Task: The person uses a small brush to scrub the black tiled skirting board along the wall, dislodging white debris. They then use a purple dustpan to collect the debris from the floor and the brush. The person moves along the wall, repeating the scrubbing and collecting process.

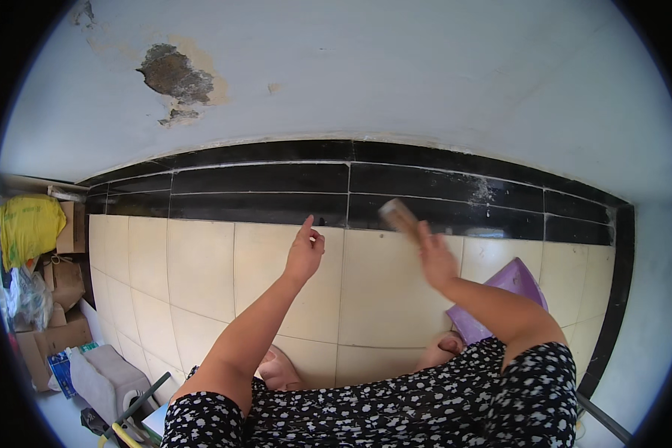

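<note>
Brush (397, 215), blurred, sits gripped in my right hand (434, 257), just above it against the black skirting tiles (261, 179). My left hand (305, 250) holds nothing, forefinger pointing at the tiles.

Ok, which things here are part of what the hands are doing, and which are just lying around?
In use: brush in right hand; left hand pointing at black skirting; floor tiles.
Lying about: purple dustpan, yellow bag, cardboard boxes.
</note>
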{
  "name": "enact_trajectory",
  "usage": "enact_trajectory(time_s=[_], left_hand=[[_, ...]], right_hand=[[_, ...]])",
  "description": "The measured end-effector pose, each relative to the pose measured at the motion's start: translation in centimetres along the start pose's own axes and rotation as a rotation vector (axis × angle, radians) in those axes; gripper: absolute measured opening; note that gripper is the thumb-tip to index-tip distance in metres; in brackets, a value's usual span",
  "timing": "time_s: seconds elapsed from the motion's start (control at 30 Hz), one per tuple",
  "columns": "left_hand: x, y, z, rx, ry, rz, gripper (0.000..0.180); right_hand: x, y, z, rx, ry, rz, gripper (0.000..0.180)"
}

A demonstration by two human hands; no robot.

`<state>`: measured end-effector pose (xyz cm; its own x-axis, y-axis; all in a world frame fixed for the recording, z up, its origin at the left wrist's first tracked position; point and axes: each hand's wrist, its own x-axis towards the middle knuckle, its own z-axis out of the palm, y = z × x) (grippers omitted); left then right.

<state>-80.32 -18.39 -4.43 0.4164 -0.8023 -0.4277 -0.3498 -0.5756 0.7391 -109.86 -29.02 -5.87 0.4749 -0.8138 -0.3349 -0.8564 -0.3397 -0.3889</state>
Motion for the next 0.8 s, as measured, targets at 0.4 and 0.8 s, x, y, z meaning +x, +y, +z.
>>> enact_trajectory(time_s=[0.4, 0.8], left_hand=[[2.3, -2.4, -2.1, 0.002, 0.18, 0.02, 0.046], [1.3, -2.1, -4.4, -0.153, 0.257, -0.097, 0.043]], right_hand=[[2.0, 9.2, -2.9, -0.127, 0.224, 0.363, 0.069], [-0.3, -5.0, 0.7, -0.223, -0.386, -0.477, 0.073]])
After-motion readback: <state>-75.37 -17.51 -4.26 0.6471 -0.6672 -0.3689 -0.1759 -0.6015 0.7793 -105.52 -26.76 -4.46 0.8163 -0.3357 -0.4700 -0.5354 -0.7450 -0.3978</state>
